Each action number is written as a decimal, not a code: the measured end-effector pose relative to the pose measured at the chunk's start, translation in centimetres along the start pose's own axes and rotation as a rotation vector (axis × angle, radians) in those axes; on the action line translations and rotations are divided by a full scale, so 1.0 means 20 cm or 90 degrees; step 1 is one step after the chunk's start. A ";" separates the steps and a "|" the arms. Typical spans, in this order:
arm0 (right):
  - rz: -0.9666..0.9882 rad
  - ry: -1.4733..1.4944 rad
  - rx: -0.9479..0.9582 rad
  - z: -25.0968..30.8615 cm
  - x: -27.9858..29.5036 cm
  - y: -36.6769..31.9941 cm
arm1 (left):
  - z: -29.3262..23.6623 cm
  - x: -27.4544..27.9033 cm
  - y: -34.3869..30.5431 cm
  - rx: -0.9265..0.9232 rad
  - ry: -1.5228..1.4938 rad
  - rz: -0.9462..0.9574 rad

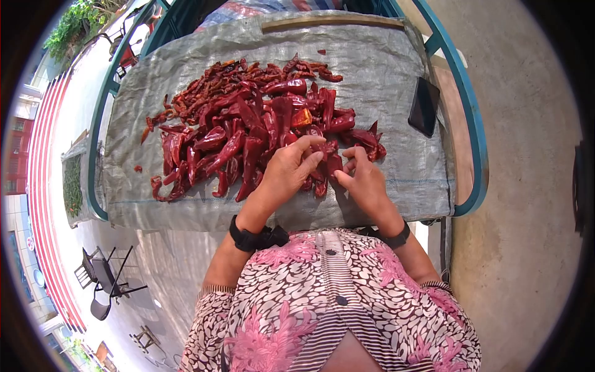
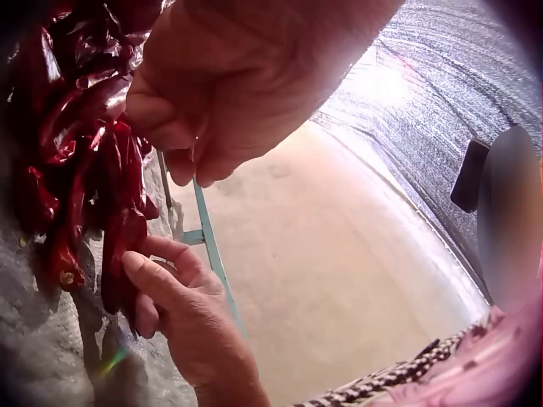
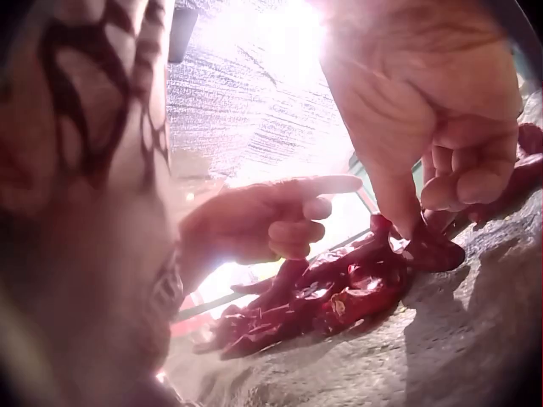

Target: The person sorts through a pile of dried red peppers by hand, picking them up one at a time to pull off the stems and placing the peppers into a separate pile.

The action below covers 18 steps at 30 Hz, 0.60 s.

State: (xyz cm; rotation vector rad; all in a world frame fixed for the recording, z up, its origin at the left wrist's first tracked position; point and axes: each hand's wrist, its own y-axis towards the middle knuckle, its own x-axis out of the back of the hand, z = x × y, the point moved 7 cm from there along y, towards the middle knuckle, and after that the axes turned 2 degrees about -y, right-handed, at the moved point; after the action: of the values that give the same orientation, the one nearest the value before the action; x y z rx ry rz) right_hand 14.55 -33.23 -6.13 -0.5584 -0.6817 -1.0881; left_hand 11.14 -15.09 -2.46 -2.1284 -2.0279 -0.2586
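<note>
A heap of glossy, wrinkled red chili peppers lies on the grey woven sheet. At its near right edge, my right hand pinches one red chili pepper between thumb and fingers, low over the sheet. My left hand is just left of it, over the front of the heap. In the right wrist view, the left hand has its index finger stretched out and its other fingers bent, with no pepper showing in them. The same view shows the right thumb against the pinched pepper's side.
Smaller, shrivelled pepper pieces spread behind the heap. A black phone lies on the sheet at the right, and a wooden strip along the back. Teal metal rails flank the sheet. Black chairs stand on the ground at left.
</note>
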 end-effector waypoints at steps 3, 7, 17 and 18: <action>0.079 0.239 -0.026 0.02 0.05 -0.04 | 0.00 -0.04 -0.01 0.058 -0.009 0.058; 0.160 0.426 0.041 0.10 0.04 -0.10 | 0.00 -0.10 -0.02 0.105 -0.050 0.140; -0.163 0.079 0.013 -0.03 0.26 -0.06 | 0.03 -0.06 -0.01 0.056 -0.074 0.046; -0.155 0.018 0.023 -0.03 0.26 -0.04 | 0.04 -0.05 -0.01 0.064 -0.087 0.036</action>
State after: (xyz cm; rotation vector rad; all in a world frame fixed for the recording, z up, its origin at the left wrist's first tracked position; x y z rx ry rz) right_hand 15.43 -37.08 -2.54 -0.4356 -0.7572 -1.3060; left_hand 10.93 -15.87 -3.60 -2.1916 -2.0018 -0.0035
